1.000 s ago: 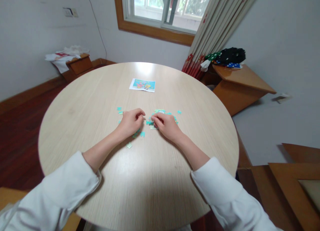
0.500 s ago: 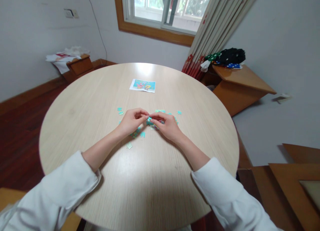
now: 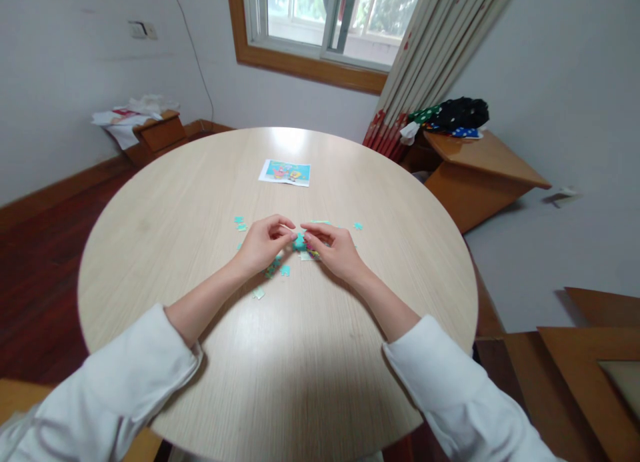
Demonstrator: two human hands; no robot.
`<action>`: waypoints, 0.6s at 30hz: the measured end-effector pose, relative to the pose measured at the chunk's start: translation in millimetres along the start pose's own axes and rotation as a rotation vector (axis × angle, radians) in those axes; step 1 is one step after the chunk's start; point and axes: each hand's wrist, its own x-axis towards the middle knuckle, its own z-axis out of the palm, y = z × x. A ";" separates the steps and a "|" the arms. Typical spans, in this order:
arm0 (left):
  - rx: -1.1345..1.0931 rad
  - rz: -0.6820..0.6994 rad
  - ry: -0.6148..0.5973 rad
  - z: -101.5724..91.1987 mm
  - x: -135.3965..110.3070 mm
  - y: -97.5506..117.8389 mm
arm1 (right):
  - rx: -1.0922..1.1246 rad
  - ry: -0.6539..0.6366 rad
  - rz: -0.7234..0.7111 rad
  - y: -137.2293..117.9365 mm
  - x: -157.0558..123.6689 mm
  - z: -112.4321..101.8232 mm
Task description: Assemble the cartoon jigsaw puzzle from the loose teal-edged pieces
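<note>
My left hand (image 3: 261,245) and my right hand (image 3: 336,249) meet at the middle of a round pale wooden table (image 3: 200,182). Both are pinched together on a small teal jigsaw piece (image 3: 299,241) held between their fingertips, just above the tabletop. More teal puzzle pieces lie scattered around them: one (image 3: 259,293) near my left wrist, one (image 3: 285,270) below the hands, some (image 3: 240,222) to the left and one (image 3: 357,226) to the right. A partly joined cluster is mostly hidden under my right hand.
A colourful reference picture (image 3: 285,171) lies on the far side of the table. A wooden side table (image 3: 480,162) with dark spotted cloth (image 3: 457,113) stands at the right by the curtain (image 3: 430,55). A low wooden box (image 3: 155,132) with papers sits at the left wall.
My hands have come together from resting apart on the pieces, and their fingertips now pinch one teal piece lifted slightly off the table.
</note>
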 end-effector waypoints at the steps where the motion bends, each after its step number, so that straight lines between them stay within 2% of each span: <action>1: 0.002 0.001 -0.010 0.7 -0.6 0.2 | 0.006 -0.008 0.000 -0.3 0.1 0.1; 7: 0.070 -0.008 -0.022 1.4 -1.5 0.8 | 0.030 -0.045 0.013 -2.0 1.0 -2.2; 12: 0.149 0.006 0.015 -1.1 -0.3 -2.5 | 0.022 0.059 0.020 1.0 5.4 -9.4; 15: 0.328 0.041 0.004 -1.9 -3.0 -1.7 | 0.032 0.137 0.065 5.9 10.4 -21.5; 18: 0.564 0.135 -0.093 -1.5 -7.2 0.0 | 0.021 0.229 0.133 13.8 16.3 -40.6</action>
